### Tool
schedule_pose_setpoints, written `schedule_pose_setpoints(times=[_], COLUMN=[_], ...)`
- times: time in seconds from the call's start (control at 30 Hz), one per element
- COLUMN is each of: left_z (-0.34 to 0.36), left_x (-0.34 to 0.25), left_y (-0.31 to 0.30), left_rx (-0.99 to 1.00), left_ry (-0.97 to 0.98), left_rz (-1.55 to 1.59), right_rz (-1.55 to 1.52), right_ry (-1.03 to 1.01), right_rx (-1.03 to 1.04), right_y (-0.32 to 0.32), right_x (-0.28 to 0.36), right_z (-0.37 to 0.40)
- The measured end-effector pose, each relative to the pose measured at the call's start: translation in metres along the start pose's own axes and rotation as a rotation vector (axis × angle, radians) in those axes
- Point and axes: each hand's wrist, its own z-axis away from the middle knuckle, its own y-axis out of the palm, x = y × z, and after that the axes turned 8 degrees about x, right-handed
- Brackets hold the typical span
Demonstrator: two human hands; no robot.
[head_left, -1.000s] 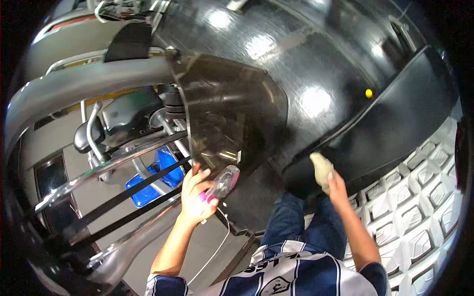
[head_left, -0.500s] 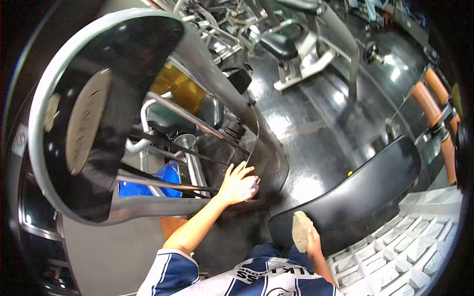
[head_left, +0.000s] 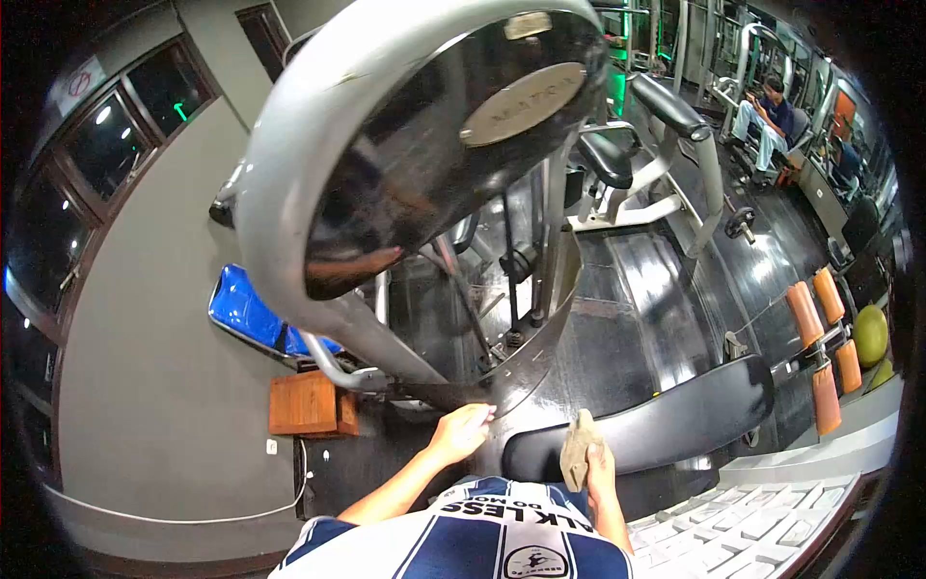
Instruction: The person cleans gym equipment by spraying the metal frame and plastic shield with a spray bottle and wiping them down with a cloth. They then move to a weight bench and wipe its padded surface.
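Observation:
My left hand is near the lower frame of a large grey and black machine, its fingers drawn together; whatever they hold, if anything, is hidden. The machine has an oval nameplate on its dark cover. My right hand grips a folded beige cloth, which sticks up above the fingers. Just beyond the cloth lies a long black padded bench.
A wooden box and a blue pad are by the wall at left. White textured panels lie at lower right, below orange rollers. A seated person is at the far upper right.
The view has swung, so the machine's cover stands further right and more wall shows. My left hand has come lower, its spread fingers now drawn together. My right hand still holds the cloth.

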Motion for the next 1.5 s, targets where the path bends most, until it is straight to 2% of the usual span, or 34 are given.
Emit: schedule_pose_setpoints(times=[0.07, 0.13, 0.17, 0.23, 0.3, 0.37, 0.4, 0.47, 0.5, 0.53, 0.63, 0.7, 0.77, 0.83, 0.97, 1.03, 1.1, 1.13, 1.17, 1.27, 1.37, 1.43, 1.5], left_z=[0.047, 0.078, 0.086, 0.104, 0.101, 0.091, 0.093, 0.096, 0.095, 0.098, 0.120, 0.129, 0.133, 0.132, 0.116, 0.108, 0.095, 0.087, 0.080, 0.062, 0.046, 0.032, 0.018], left_x=[0.021, 0.030, 0.029, 0.025, 0.013, -0.009, -0.003, -0.001, -0.003, -0.006, 0.003, 0.012, 0.016, 0.016, 0.006, 0.004, 0.004, 0.003, 0.002, -0.002, -0.007, -0.022, -0.030], left_y=[-0.003, -0.005, -0.007, -0.010, -0.018, -0.031, -0.024, -0.020, -0.024, -0.030, -0.050, -0.059, -0.068, -0.080, -0.095, -0.101, -0.107, -0.109, -0.109, -0.101, -0.082, -0.071, -0.059], left_rx=[-0.056, -0.151, -0.161, -0.217, -0.215, -0.012, 0.037, 0.050, 0.067, -0.011, -0.048, -0.009, 0.028, 0.081, 0.113, 0.116, 0.204, 0.250, 0.297, 0.434, 0.580, 0.577, 0.553], left_ry=[0.024, -0.127, -0.133, -0.394, -0.414, -0.466, -0.452, -0.412, -0.369, -0.374, -0.408, -0.412, -0.181, -0.188, -0.115, -0.191, -0.157, -0.102, -0.046, -0.033, -0.055, -0.148, -0.092], left_rz=[-0.032, 0.116, 0.123, 0.825, 0.954, 1.084, 1.156, 1.160, 1.154, 1.140, 1.188, 1.164, 0.798, 0.756, 0.653, 0.756, 0.678, 0.609, 0.542, 0.512, 0.508, 0.668, 0.695], right_rz=[0.040, 0.101, 0.113, 0.185, 0.223, 0.081, 0.089, 0.077, 0.091, 0.069, 0.096, 0.177, 0.172, 0.229, 0.352, 0.283, 0.184, 0.219, 0.101, -0.017, -0.334, -0.411, -0.701], right_ry=[0.012, -0.004, 0.000, -0.014, 0.025, 0.213, 0.222, 0.107, 0.112, 0.089, 0.089, 0.120, 0.165, 0.111, 0.276, 0.222, 0.193, 0.115, 0.102, 0.055, 0.052, 0.022, -0.001], right_rx=[0.069, 0.204, 0.210, 0.305, 0.370, 0.490, 0.491, 0.717, 0.723, 0.736, 0.781, 0.821, 0.797, 0.892, 0.835, 0.742, 0.657, 0.611, 0.540, 0.344, 0.310, 0.346, 0.357], right_y=[0.022, 0.041, 0.052, 0.077, 0.109, 0.142, 0.155, 0.173, 0.180, 0.187, 0.198, 0.201, 0.204, 0.207, 0.198, 0.190, 0.184, 0.175, 0.169, 0.150, 0.136, 0.120, 0.120], right_x=[0.008, 0.017, 0.020, 0.024, 0.048, 0.071, 0.070, 0.067, 0.065, 0.063, 0.051, 0.046, 0.043, 0.042, 0.021, 0.006, 0.009, 0.001, 0.004, 0.029, 0.047, 0.034, 0.038], right_z=[0.000, -0.002, -0.003, -0.003, 0.006, 0.017, 0.018, 0.019, 0.020, 0.021, 0.021, 0.027, 0.035, 0.041, 0.040, 0.041, 0.045, 0.042, 0.045, 0.058, 0.073, 0.071, 0.071])
